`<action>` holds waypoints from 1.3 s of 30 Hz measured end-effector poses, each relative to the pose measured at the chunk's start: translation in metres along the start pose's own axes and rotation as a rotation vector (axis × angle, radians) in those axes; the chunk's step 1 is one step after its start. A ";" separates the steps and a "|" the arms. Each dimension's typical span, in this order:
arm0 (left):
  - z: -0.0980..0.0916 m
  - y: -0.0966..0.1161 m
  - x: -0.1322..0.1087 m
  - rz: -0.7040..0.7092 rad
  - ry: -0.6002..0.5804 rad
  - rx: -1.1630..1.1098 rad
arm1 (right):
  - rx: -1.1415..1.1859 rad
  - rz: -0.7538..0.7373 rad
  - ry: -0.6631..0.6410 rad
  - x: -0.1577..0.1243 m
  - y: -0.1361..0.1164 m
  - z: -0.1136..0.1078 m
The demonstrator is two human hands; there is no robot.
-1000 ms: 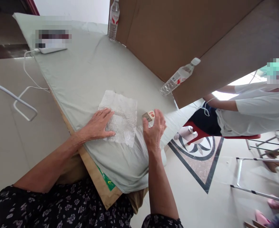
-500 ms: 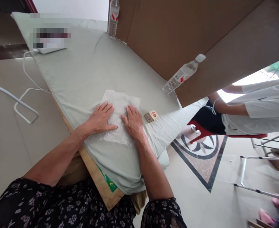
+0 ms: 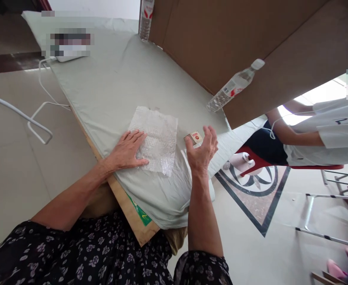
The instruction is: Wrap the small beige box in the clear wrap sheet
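Right hand (image 3: 201,153) moved off bubble wrap (image 3: 160,136), digits apart by small box (image 3: 195,137), left hand (image 3: 128,151) spread flat on wrap

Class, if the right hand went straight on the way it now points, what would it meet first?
Most likely the small box, which shows in the opening of the right hand. Depth is unclear, so they may already touch.

Clear bottle (image 3: 233,88) beside brown cardboard (image 3: 206,47), white-shirted person (image 3: 338,126) on red seat (image 3: 260,160).
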State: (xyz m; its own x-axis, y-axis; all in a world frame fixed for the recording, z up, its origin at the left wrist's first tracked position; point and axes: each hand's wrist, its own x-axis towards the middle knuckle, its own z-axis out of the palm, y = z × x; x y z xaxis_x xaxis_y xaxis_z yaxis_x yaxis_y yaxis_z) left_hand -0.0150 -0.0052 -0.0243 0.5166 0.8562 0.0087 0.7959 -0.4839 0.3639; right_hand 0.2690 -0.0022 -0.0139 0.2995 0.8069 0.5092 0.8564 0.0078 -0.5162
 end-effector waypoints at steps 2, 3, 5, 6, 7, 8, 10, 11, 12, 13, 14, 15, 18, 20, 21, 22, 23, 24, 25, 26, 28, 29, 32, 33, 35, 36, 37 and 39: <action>-0.001 0.000 0.001 -0.004 0.000 0.002 | -0.034 0.154 -0.076 0.002 0.021 -0.004; -0.002 0.000 0.001 -0.008 0.001 -0.001 | -0.023 0.202 -0.121 0.002 0.030 -0.004; -0.003 0.000 0.001 -0.011 0.005 -0.015 | 0.040 0.223 -0.161 0.002 0.036 -0.004; -0.004 0.000 0.001 -0.010 0.006 -0.025 | 0.091 0.192 -0.159 0.001 0.034 -0.005; -0.004 0.001 0.000 -0.008 0.008 -0.034 | 0.150 0.140 -0.155 0.000 0.028 -0.005; -0.004 0.001 0.000 -0.008 0.011 -0.042 | 0.213 0.073 -0.162 -0.001 0.020 -0.005; -0.004 0.000 0.000 -0.013 0.016 -0.054 | 0.333 -0.080 -0.243 -0.004 -0.003 -0.002; -0.004 0.000 0.000 -0.018 0.017 -0.059 | 0.378 -0.150 -0.301 -0.006 -0.014 0.001; -0.004 0.000 0.000 -0.022 0.018 -0.063 | 0.406 -0.204 -0.364 -0.007 -0.024 0.006; -0.004 0.000 0.000 -0.024 0.018 -0.069 | 0.416 -0.243 -0.419 -0.009 -0.033 0.012; -0.004 0.000 0.000 -0.025 0.019 -0.075 | 0.407 -0.271 -0.469 -0.011 -0.039 0.019; -0.004 0.000 -0.001 -0.023 0.023 -0.081 | 0.387 -0.291 -0.513 -0.013 -0.043 0.025; -0.002 -0.001 -0.001 -0.014 0.039 -0.104 | 0.316 -0.324 -0.598 -0.017 -0.045 0.039; -0.001 -0.002 0.000 -0.008 0.048 -0.117 | 0.287 -0.340 -0.614 -0.019 -0.042 0.042; 0.000 -0.002 0.001 -0.005 0.051 -0.123 | 0.276 -0.347 -0.615 -0.020 -0.040 0.043; 0.001 -0.003 0.002 -0.001 0.056 -0.130 | 0.267 -0.352 -0.610 -0.020 -0.040 0.044; 0.002 -0.003 0.002 0.006 0.063 -0.139 | 0.261 -0.353 -0.605 -0.021 -0.039 0.046; 0.001 -0.004 0.002 0.016 0.073 -0.151 | 0.258 -0.352 -0.600 -0.021 -0.039 0.047; 0.000 -0.005 0.000 0.030 0.087 -0.166 | 0.261 -0.351 -0.597 -0.021 -0.038 0.047; -0.001 -0.006 -0.004 0.049 0.105 -0.181 | 0.270 -0.352 -0.595 -0.021 -0.038 0.046; -0.008 -0.008 -0.017 0.100 0.146 -0.203 | 0.309 -0.357 -0.580 -0.023 -0.039 0.037; -0.011 -0.009 -0.027 0.133 0.164 -0.196 | 0.331 -0.358 -0.561 -0.025 -0.039 0.029; -0.022 -0.012 -0.057 0.201 0.177 -0.114 | 0.350 -0.352 -0.474 -0.040 -0.041 -0.008; -0.024 -0.012 -0.065 0.201 0.174 -0.086 | 0.330 -0.375 -0.481 -0.047 -0.043 -0.020; -0.024 -0.011 -0.072 0.200 0.167 -0.044 | 0.251 -0.466 -0.566 -0.065 -0.048 -0.036; -0.022 -0.009 -0.072 0.200 0.172 -0.036 | 0.184 -0.511 -0.598 -0.074 -0.051 -0.039; -0.021 -0.007 -0.069 0.201 0.183 -0.036 | 0.125 -0.546 -0.615 -0.082 -0.054 -0.039; -0.017 -0.002 -0.061 0.199 0.226 -0.057 | 0.047 -0.567 -0.581 -0.092 -0.059 -0.031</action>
State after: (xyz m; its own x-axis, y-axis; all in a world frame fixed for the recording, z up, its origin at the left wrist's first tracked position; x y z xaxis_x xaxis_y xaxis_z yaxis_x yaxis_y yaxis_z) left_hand -0.0535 -0.0527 -0.0100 0.5723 0.7673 0.2893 0.6636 -0.6406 0.3864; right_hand 0.2038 -0.0951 -0.0085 -0.4519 0.8504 0.2695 0.7899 0.5219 -0.3221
